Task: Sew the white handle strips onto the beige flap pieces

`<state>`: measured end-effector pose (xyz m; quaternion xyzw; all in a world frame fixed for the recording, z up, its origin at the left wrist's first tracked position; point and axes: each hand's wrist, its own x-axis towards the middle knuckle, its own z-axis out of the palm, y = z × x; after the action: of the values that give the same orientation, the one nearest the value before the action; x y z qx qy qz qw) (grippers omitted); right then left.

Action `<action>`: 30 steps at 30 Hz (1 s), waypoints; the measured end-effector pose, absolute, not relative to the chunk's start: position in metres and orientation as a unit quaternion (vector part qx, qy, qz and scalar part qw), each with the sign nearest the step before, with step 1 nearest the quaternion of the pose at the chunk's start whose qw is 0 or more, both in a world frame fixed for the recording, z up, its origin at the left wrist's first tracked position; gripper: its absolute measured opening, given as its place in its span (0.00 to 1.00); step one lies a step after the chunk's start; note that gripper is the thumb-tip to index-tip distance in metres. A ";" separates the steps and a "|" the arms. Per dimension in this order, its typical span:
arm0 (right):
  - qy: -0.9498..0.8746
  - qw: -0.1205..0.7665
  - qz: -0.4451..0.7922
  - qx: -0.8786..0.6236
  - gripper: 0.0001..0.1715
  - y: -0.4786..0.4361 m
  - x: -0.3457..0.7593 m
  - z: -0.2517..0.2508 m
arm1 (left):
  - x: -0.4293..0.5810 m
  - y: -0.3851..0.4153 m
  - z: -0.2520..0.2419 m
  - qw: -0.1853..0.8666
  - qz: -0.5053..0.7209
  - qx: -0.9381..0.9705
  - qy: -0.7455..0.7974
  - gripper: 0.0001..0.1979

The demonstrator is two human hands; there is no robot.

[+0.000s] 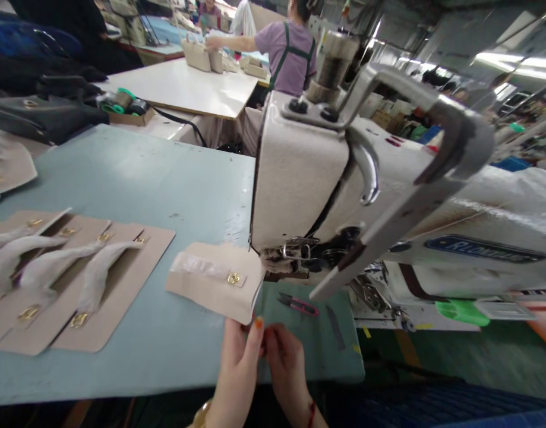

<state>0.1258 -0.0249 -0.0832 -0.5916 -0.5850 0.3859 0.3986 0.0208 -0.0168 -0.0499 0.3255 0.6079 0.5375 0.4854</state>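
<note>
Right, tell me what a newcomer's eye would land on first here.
The big off-white sewing machine fills the centre and right of the head view. At its needle end lies a beige panel with a gold clasp, its near corner pinched by the left hand, with the right hand close beside it. To the left, a row of overlapped panels lies on the blue-grey table.

The pale blue-green tabletop (pixel 134 178) carried a sewing machine (pixel 344 196) on its right part. A single beige panel (pixel 210 285) with a brass clasp lay just left of the machine's needle end. At the left lay a row of overlapping panels (pixel 116 291) with brass fittings and pale fluffy strips, apart from the single one, while pink-handled snips (pixel 297 304) and what seemed a dark flat strip (pixel 335 327) lay below the machine's head.
</note>
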 end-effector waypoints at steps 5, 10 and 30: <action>-0.467 0.454 0.458 -0.605 0.24 -0.003 0.130 -0.039 | -0.080 -0.030 -0.070 0.301 0.462 0.532 0.643 0.18; -0.500 0.439 0.462 -0.587 0.28 0.037 0.098 -0.003 | -0.124 0.075 -0.056 0.144 0.282 0.832 0.456 0.32; -0.458 0.453 0.518 -0.563 0.25 0.054 0.095 -0.010 | -0.089 0.097 0.025 0.048 0.140 0.898 0.414 0.27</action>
<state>0.0952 0.0536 -0.0104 -0.5626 -0.4584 0.5177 0.4531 -0.0888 0.0970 0.0255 0.8983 0.4135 0.1402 0.0478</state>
